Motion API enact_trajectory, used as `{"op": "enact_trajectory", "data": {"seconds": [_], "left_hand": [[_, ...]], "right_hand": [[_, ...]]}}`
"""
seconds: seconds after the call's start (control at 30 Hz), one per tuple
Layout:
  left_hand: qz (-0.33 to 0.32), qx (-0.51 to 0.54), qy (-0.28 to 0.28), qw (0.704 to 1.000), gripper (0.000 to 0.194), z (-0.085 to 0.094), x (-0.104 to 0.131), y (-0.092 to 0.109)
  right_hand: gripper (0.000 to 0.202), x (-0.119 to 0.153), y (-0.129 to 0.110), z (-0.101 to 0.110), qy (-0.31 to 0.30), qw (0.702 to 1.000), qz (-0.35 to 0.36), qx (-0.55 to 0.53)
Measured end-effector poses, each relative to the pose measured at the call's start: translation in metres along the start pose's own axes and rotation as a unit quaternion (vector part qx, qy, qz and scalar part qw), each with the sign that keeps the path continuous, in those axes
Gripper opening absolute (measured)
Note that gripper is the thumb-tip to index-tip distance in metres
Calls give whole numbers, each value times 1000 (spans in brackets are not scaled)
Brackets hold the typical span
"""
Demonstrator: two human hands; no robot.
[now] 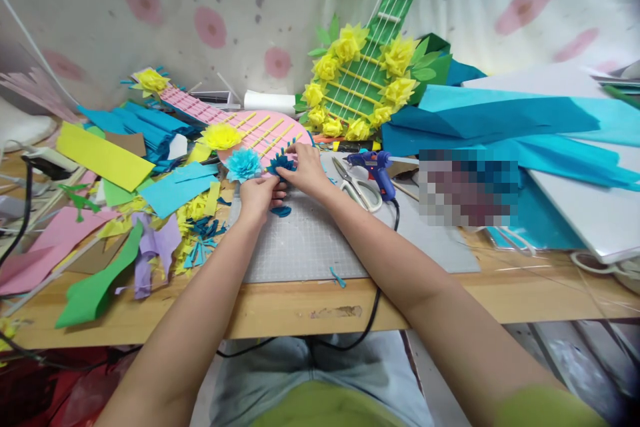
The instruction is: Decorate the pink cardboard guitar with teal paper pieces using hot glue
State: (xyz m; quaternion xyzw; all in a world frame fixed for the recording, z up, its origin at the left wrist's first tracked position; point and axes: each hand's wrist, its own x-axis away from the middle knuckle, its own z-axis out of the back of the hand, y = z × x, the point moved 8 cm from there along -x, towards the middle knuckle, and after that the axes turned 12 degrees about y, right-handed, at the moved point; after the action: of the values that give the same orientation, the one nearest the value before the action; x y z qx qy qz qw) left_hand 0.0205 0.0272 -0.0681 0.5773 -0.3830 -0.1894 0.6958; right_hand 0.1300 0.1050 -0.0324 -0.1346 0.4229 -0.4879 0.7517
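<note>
A pink paper instrument (pixel 293 128) with yellow strips lies at the back of the grey cutting mat (pixel 310 247). On its near edge sit a yellow flower (pixel 221 137) and a light blue flower (pixel 243 165). Beside them is a dark blue paper flower (pixel 281 163), pinched between the fingertips of my right hand (pixel 306 170) on its right side. My left hand (pixel 261 199) touches the same flower from below left, its fingers curled. A loose dark blue petal piece (pixel 281 211) lies just below the hands.
Scissors (pixel 356 185) and a blue glue gun (pixel 375 169) with a black cord lie right of my hands. Behind stands a green paper instrument (pixel 367 80) with yellow flowers. Coloured paper scraps (pixel 105 157) cover the left; blue sheets (pixel 500 120) lie on the right.
</note>
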Motion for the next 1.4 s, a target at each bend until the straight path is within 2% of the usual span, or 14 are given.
{"op": "enact_trajectory", "data": {"seconds": [0.23, 0.53, 0.77, 1.17, 1.27, 1.4], "left_hand": [[12, 16, 0, 1000, 15, 1, 1, 1], [11, 59, 1, 998, 14, 5, 15, 4], [33, 99, -24, 994, 13, 1, 12, 0], [124, 120, -68, 983, 26, 0, 13, -4], [77, 105, -58, 990, 25, 6, 10, 2], [-115, 120, 24, 986, 25, 31, 6, 28]], "right_hand": [[37, -1, 2, 1, 8, 1000, -8, -20], [37, 0, 0, 2, -9, 999, -19, -24], [39, 2, 0, 4, -8, 998, -36, -47], [31, 0, 8, 3, 4, 991, -35, -133], [28, -1, 7, 6, 13, 990, -35, -133], [22, -7, 5, 21, 30, 989, -55, -131]]}}
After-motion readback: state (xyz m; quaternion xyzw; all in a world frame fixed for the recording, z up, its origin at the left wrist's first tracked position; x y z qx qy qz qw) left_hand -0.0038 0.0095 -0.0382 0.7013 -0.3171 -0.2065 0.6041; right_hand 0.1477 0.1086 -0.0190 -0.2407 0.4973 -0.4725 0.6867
